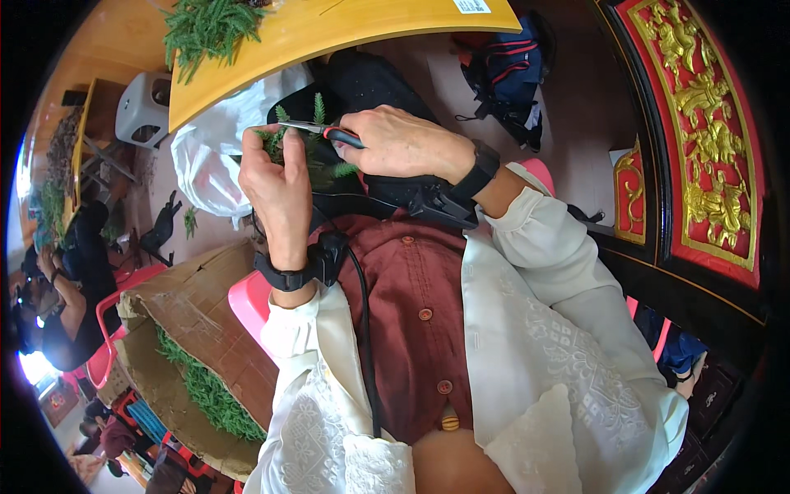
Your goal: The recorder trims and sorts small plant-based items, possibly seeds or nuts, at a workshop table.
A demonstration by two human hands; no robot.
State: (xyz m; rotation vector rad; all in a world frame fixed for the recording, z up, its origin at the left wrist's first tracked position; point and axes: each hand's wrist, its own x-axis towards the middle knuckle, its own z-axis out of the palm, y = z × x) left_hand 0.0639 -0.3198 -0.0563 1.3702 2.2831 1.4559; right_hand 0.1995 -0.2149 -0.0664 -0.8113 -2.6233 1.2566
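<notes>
My left hand pinches a green needle-leaved sprig between thumb and forefinger, above my lap. Its stem is partly hidden by the fingers. In my right hand are slim-nosed pliers with red and black handles. Their pointed metal jaws reach left to the sprig, close to my left thumb and fingertips. I cannot tell whether the jaws grip the stem. Below both hands lies a dark cloth over my lap, and a white plastic bag hangs beside my left hand.
A yellow table curves ahead, with a pile of green sprigs on it. At my left stands an open cardboard box holding more greenery. A grey stool, a dark backpack and a carved red-gold panel surround me. Other people sit far left.
</notes>
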